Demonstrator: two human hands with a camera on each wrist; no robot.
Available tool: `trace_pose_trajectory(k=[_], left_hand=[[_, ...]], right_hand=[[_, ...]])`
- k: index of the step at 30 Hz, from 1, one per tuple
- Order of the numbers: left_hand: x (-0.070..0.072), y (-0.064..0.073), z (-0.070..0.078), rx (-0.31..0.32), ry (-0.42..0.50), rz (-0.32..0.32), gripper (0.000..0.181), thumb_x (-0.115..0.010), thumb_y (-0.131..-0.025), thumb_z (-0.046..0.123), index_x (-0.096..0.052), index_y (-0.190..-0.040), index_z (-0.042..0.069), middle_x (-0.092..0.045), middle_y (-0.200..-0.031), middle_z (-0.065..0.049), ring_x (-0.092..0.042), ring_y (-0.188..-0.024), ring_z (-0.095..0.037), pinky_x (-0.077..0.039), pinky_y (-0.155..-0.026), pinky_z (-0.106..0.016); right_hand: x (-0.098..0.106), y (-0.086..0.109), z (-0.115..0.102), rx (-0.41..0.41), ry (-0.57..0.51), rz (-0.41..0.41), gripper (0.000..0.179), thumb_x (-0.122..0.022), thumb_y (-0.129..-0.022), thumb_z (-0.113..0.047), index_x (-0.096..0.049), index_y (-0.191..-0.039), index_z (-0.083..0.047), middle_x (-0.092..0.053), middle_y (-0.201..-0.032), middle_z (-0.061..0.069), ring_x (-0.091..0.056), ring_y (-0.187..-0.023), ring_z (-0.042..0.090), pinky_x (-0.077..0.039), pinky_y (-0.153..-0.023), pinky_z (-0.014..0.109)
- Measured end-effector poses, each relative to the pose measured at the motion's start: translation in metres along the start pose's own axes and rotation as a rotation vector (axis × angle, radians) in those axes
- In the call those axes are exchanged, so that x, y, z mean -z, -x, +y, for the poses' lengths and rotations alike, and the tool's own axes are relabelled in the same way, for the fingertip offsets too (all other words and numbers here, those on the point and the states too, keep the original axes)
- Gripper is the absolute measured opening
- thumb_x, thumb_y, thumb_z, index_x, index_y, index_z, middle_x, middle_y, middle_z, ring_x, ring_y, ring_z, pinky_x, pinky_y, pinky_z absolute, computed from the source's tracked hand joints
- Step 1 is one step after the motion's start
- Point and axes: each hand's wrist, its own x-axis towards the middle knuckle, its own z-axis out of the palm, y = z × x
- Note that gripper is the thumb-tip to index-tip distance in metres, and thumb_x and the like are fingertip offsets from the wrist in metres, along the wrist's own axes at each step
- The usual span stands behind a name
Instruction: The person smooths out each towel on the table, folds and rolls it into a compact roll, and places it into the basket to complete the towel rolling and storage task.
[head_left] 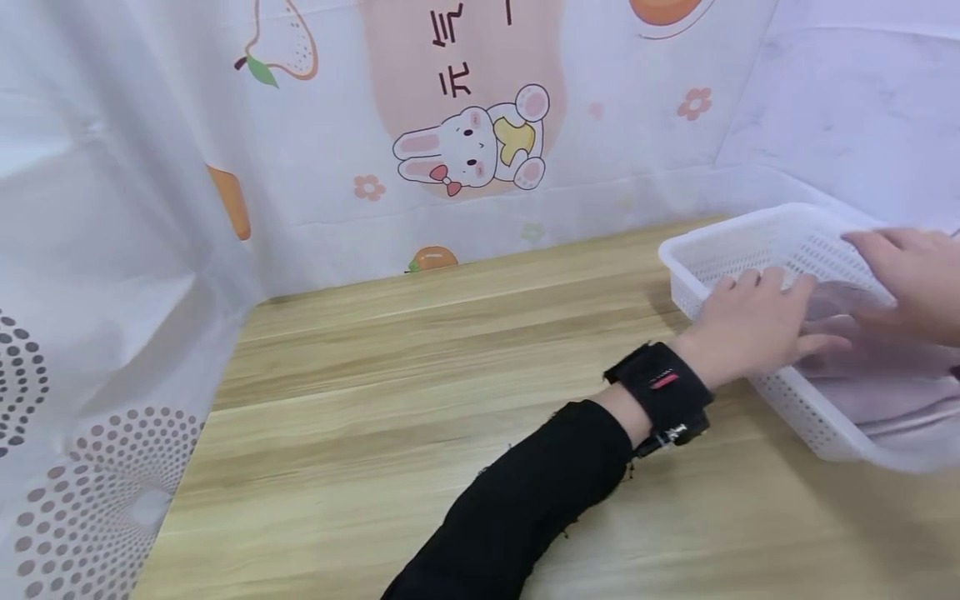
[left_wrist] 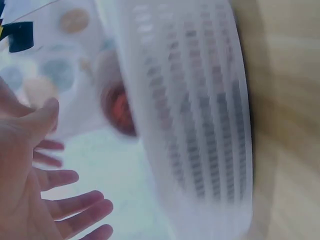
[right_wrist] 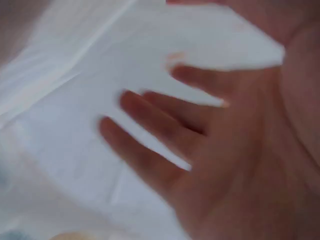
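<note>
A white perforated plastic basket (head_left: 806,408) sits on the wooden table at the right. My left hand (head_left: 753,325) is over its near-left rim, fingers spread and relaxed, with nothing visible in its grasp. In the left wrist view the left hand (left_wrist: 35,165) appears beside the basket wall (left_wrist: 200,120) with its fingers apart. Over the basket's right part is my right hand (head_left: 918,283), blurred. Its fingers (right_wrist: 145,165) look loosely extended in the right wrist view, holding nothing. Pale pinkish-grey material (head_left: 892,375) lies in the basket; blur hides its kind.
A wood-grain table (head_left: 390,433) spreads left of the basket. White curtain (head_left: 322,167) with rabbit and fruit prints hangs behind, and another sheet (head_left: 97,292) hangs at the left. A blurred dark-red round shape (left_wrist: 120,107) shows past the basket rim.
</note>
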Motion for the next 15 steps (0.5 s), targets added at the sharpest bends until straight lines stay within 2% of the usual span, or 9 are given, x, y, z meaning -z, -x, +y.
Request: trace_pose_trajectory(k=[2, 4, 6, 7, 8, 10, 11, 13, 15], left_hand=[[0.005, 0.006, -0.016, 0.013, 0.021, 0.025, 0.067, -0.038, -0.090, 0.077, -0.035, -0.145, 0.039, -0.047, -0.128, 0.018, -0.047, -0.116, 0.000, -0.041, -0.093, -0.021], [0.009, 0.014, -0.033, 0.017, 0.034, 0.060, 0.065, -0.041, -0.094, 0.070, -0.035, -0.148, 0.035, -0.048, -0.131, 0.015, -0.047, -0.119, -0.001, -0.041, -0.096, -0.022], [0.010, 0.025, -0.050, -0.009, 0.037, 0.122, 0.058, -0.045, -0.098, 0.060, -0.040, -0.147, 0.029, -0.052, -0.128, 0.013, -0.051, -0.114, -0.003, -0.043, -0.092, -0.020], [0.009, 0.032, -0.058, -0.025, 0.043, 0.154, 0.050, -0.047, -0.100, 0.054, -0.046, -0.143, 0.027, -0.055, -0.124, 0.013, -0.053, -0.110, -0.002, -0.044, -0.089, -0.019], [0.007, 0.039, -0.066, -0.046, 0.050, 0.197, 0.040, -0.048, -0.102, 0.047, -0.054, -0.134, 0.025, -0.058, -0.115, 0.013, -0.055, -0.102, -0.002, -0.045, -0.083, -0.018], [0.002, 0.055, -0.081, -0.090, 0.091, 0.286, 0.022, -0.051, -0.103, 0.034, -0.064, -0.115, 0.021, -0.060, -0.097, 0.013, -0.056, -0.086, -0.001, -0.043, -0.072, -0.016], [-0.002, 0.063, -0.089, -0.109, 0.107, 0.335, 0.018, -0.052, -0.102, 0.029, -0.066, -0.105, 0.019, -0.060, -0.089, 0.013, -0.054, -0.078, -0.001, -0.042, -0.066, -0.015], [-0.010, 0.079, -0.104, -0.115, 0.159, 0.402, 0.016, -0.054, -0.101, 0.023, -0.067, -0.092, 0.019, -0.057, -0.078, 0.013, -0.051, -0.068, 0.001, -0.039, -0.058, -0.013], [-0.018, 0.096, -0.118, -0.090, 0.210, 0.434, 0.016, -0.056, -0.100, 0.021, -0.067, -0.089, 0.018, -0.057, -0.075, 0.014, -0.050, -0.064, 0.002, -0.036, -0.054, -0.012]], right_hand=[[0.015, -0.016, -0.022, 0.027, -0.013, 0.032, 0.074, -0.078, -0.063, -0.001, -0.042, -0.126, 0.019, -0.047, -0.114, 0.048, -0.048, -0.099, 0.065, -0.039, -0.083, 0.073], [0.024, -0.027, -0.046, 0.020, -0.043, 0.083, 0.063, -0.076, -0.070, -0.001, -0.047, -0.123, 0.018, -0.050, -0.113, 0.043, -0.050, -0.099, 0.059, -0.040, -0.083, 0.070], [0.026, -0.029, -0.067, 0.018, -0.069, 0.156, 0.037, -0.073, -0.078, -0.006, -0.059, -0.108, 0.011, -0.059, -0.102, 0.033, -0.057, -0.087, 0.049, -0.047, -0.073, 0.061], [0.026, -0.028, -0.077, 0.008, -0.077, 0.187, 0.022, -0.070, -0.083, -0.009, -0.062, -0.097, 0.006, -0.062, -0.090, 0.027, -0.058, -0.077, 0.042, -0.047, -0.064, 0.054], [0.024, -0.028, -0.086, 0.003, -0.082, 0.228, 0.015, -0.068, -0.087, -0.012, -0.062, -0.084, 0.001, -0.061, -0.078, 0.020, -0.055, -0.065, 0.035, -0.044, -0.055, 0.047], [0.017, -0.025, -0.102, 0.004, -0.089, 0.302, 0.028, -0.062, -0.092, -0.016, -0.053, -0.067, -0.007, -0.051, -0.060, 0.007, -0.044, -0.050, 0.023, -0.032, -0.043, 0.037], [0.012, -0.023, -0.108, 0.010, -0.091, 0.337, 0.034, -0.060, -0.093, -0.016, -0.047, -0.062, -0.011, -0.046, -0.056, 0.003, -0.038, -0.047, 0.019, -0.027, -0.042, 0.033], [0.001, -0.022, -0.119, 0.015, -0.116, 0.395, 0.038, -0.057, -0.094, -0.015, -0.039, -0.060, -0.014, -0.037, -0.051, -0.001, -0.030, -0.045, 0.015, -0.021, -0.043, 0.030], [-0.011, -0.021, -0.128, 0.018, -0.155, 0.432, 0.035, -0.056, -0.093, -0.012, -0.041, -0.061, -0.014, -0.036, -0.051, -0.001, -0.030, -0.045, 0.015, -0.022, -0.043, 0.031]])
